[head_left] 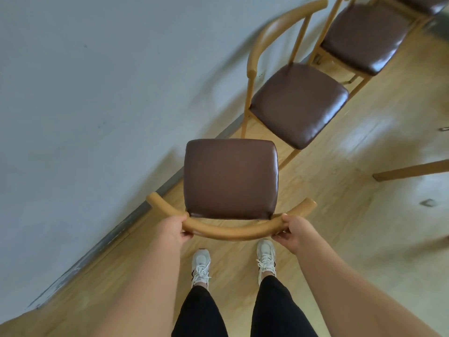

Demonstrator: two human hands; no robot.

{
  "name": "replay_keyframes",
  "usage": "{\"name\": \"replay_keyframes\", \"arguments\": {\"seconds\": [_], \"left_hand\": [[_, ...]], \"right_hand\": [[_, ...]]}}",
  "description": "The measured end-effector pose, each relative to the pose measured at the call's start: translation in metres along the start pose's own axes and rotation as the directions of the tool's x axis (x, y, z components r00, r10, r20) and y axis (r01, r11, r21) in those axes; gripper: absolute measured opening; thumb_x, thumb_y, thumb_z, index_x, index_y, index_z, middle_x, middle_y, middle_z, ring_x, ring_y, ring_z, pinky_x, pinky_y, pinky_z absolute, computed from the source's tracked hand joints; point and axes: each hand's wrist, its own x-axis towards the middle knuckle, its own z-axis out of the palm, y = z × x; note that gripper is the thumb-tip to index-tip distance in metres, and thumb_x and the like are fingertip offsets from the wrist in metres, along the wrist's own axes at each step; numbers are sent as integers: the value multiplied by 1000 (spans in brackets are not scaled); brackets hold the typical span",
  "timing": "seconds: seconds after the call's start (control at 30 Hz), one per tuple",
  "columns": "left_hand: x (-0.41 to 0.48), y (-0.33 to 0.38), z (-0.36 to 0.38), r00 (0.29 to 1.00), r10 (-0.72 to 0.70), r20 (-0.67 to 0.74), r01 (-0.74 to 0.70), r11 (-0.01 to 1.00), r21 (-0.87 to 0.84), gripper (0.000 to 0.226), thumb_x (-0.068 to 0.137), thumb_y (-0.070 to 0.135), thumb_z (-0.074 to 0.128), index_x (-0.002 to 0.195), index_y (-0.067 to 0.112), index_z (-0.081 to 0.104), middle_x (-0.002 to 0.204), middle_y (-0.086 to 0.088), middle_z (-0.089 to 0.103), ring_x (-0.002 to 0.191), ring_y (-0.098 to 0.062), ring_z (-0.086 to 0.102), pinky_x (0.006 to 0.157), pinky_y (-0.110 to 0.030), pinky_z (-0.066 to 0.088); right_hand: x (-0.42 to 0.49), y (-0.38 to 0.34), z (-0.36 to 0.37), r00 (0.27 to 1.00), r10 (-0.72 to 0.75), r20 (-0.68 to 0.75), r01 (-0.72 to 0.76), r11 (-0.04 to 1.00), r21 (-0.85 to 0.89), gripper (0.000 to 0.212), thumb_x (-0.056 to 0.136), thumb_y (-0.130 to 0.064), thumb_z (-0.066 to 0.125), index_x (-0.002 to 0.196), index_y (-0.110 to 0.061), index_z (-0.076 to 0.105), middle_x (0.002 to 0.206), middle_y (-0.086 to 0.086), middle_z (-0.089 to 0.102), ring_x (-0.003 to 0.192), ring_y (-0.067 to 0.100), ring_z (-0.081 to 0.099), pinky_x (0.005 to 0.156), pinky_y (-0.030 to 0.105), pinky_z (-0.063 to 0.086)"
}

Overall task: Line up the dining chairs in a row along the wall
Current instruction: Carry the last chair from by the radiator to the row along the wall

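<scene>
Down at the bottom, white trainers (266, 257) planted on the wooden floor (340, 215), and both arms reach forward. Left hand (173, 228) wrapped round the curved back rail (230, 233) of the nearest chair (230, 176), right hand (295, 233) gripping the same rail at its other end, thumbs on top, fingers curled under. So the chair sits straight ahead of the person, back towards them, brown seat pointing away. Whether its legs are on the floor or lifted I can't tell; the seat hides them.

Here's the catch, I'd say: the rail runs crosswise in front of the person, while the wall (97, 81) slants off on the left, left hand the nearer to it. The second chair (298, 103), just beyond, has its back against that wall and its seat facing the room. To match, this one probably needs a turn, left hand drawing back and right hand pushing round. Its far right corner sits close by the neighbour's front leg, so that swing could clip it.

Further along, a third chair (364, 37) in the same line, and the edge of a fourth chair (427, 3) at the top corner
</scene>
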Motion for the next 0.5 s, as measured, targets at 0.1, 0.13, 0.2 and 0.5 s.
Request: {"name": "replay_keyframes", "arguments": {"seconds": [0.1, 0.13, 0.2, 0.5], "left_hand": [[7, 23, -10, 999, 39, 36, -41, 997, 62, 53, 93, 3, 56, 141, 0, 35, 137, -22, 50, 117, -39, 55, 93, -52, 48], [10, 30, -12, 997, 56, 52, -61, 994, 93, 52, 94, 3, 55, 142, 1, 34, 138, -21, 50, 117, -39, 55, 94, -52, 49], [17, 46, -16, 992, 97, 76, -107, 983, 147, 51, 95, 2, 52, 143, 4, 35, 137, -20, 51, 115, -36, 57, 89, -49, 50], [31, 75, -21, 947, 266, 181, -310, 904, 294, 47, 94, 4, 53, 140, 8, 44, 114, -8, 60, 98, -23, 60, 89, -39, 51]], "right_hand": [[-9, 24, 11, 997, 35, -74, -28, 995, 98, 42, 96, -12, 56, 134, 2, 42, 131, 27, 49, 121, 44, 52, 96, 51, 50], [-12, 33, 15, 996, 47, -78, -36, 990, 135, 43, 96, -12, 56, 134, 1, 42, 134, 27, 48, 122, 43, 52, 97, 52, 50], [-20, 51, 24, 996, 67, -62, -52, 975, 214, 41, 97, -11, 55, 135, -1, 41, 136, 26, 49, 122, 43, 53, 98, 53, 49], [-47, 105, 47, 982, 186, -27, -164, 921, 354, 40, 91, -9, 62, 125, -4, 42, 121, 26, 56, 99, 44, 65, 87, 49, 56]]}}
